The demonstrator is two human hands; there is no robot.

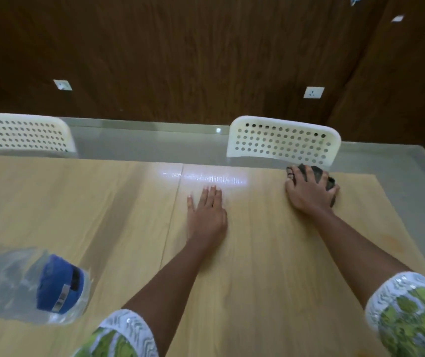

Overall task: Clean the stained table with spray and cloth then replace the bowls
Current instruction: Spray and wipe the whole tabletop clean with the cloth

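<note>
Wooden table [103,202]: our right hand [309,191] grips the soft, crumpling cloth [331,182] from above; left hand [207,212] flat, fingers straight.

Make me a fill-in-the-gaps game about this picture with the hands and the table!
1. The right hand presses a dark ____ onto the wooden table.
2. The left hand lies ____ on the table, fingers straight.
3. The plastic bottle lying at the left has a ____ label.
4. Behind the table stand ____ white chairs.

Missing words: cloth; flat; blue; two
</note>
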